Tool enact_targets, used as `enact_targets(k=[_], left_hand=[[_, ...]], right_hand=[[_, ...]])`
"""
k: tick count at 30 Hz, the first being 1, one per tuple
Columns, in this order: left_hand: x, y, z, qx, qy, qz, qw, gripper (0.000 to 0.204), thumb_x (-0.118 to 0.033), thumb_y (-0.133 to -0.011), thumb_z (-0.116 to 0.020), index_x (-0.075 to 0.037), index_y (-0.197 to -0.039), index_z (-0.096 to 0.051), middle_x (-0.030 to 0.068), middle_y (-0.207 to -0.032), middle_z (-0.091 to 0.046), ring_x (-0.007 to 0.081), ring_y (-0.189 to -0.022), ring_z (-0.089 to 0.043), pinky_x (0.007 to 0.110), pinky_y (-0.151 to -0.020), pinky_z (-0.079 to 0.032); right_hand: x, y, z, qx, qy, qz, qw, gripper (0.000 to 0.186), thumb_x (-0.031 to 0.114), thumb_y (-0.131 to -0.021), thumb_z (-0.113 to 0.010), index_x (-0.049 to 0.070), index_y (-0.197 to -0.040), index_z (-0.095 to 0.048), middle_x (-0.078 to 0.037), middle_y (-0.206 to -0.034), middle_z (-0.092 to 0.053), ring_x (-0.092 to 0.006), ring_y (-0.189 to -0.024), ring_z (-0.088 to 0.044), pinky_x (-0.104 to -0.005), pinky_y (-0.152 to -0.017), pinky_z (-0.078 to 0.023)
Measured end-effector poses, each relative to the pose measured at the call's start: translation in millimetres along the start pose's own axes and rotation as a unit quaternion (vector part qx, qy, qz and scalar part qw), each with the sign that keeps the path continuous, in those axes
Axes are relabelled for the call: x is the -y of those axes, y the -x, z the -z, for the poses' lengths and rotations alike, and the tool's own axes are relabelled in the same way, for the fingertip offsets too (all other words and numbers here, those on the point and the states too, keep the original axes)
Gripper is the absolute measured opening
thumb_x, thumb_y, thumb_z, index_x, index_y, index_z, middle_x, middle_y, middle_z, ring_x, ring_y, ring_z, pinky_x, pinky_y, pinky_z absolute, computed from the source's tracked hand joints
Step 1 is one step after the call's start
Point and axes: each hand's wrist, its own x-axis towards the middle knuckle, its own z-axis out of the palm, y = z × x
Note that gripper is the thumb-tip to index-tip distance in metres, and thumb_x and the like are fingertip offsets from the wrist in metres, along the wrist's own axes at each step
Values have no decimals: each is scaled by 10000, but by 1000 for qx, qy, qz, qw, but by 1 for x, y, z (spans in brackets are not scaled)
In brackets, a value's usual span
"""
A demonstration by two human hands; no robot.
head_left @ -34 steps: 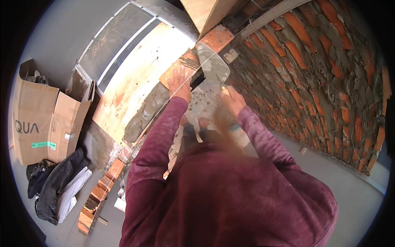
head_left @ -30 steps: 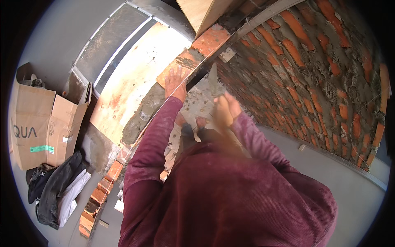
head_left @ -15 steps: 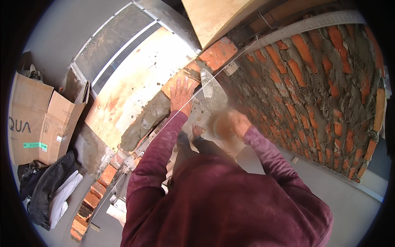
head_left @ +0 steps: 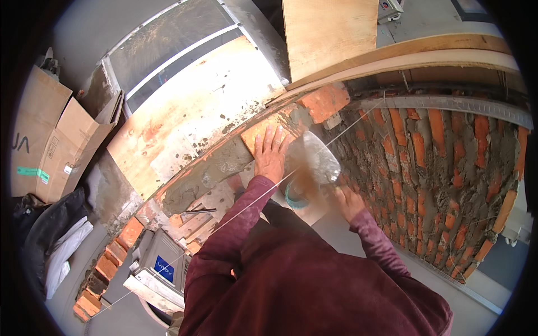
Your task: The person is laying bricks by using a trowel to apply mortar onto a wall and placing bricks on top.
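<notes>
My left hand [head_left: 270, 154] lies with fingers spread on top of an orange brick [head_left: 250, 136], which sits on the wall's course beside wet grey mortar [head_left: 204, 171]. A taut string [head_left: 235, 211] runs past my left wrist. To the right, my right hand [head_left: 348, 203] is closed on a trowel [head_left: 324, 161], its grey, mortar-smeared blade near the brick's right end. A brown part between blade and hand is smeared by motion. Further along the course sits another orange brick [head_left: 325, 103], with mortar between the two.
At right stands a brick wall [head_left: 426, 185] with rough mortar joints. A mortar-spotted wooden board [head_left: 185, 117] lies beyond the course. A teal-rimmed bucket [head_left: 296, 200] is below my hands. Cardboard boxes [head_left: 73, 145] stand at left; stacked bricks [head_left: 106, 266] and a grey case [head_left: 162, 263] lie lower left.
The view has shifted, so the scene sits lower and further right. My left hand stays on the brick; the trowel in my right hand has tilted, its blade now further from the brick.
</notes>
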Motion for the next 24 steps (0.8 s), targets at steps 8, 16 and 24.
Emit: enact_targets(k=[8, 16, 24], left_hand=[[-5, 0, 7, 42, -6, 22, 999, 626, -158, -911, -468, -180, -1507, -277, 80, -1590, -173, 339, -1461, -117, 556, -1151, -51], [-9, -2, 6, 17, -13, 40, 999, 605, -131, -906, -465, -176, -1488, -308, 72, -1584, -186, 338, -1460, -126, 572, -1147, -61], [-10, 0, 0, -9, 12, 50, 999, 578, -145, -903, -476, -229, -1465, -368, 29, -1576, -216, 294, -1463, -130, 554, -1152, -86]], right_hand=[[32, 69, 158, -54, 127, -89, 986, 296, 261, -874, -605, 17, -1037, -567, -157, -766, -597, -331, -650, -629, -442, -585, -508], [105, -171, 127, 103, 397, 129, 903, 337, 87, -921, -508, 80, -1253, -455, -102, -832, -553, -262, -714, -625, -374, -569, -514], [110, -235, 48, 249, 448, 234, 826, 527, 25, -826, -485, 109, -1338, -397, -181, -1138, -579, -383, -962, -623, -466, -851, -503]])
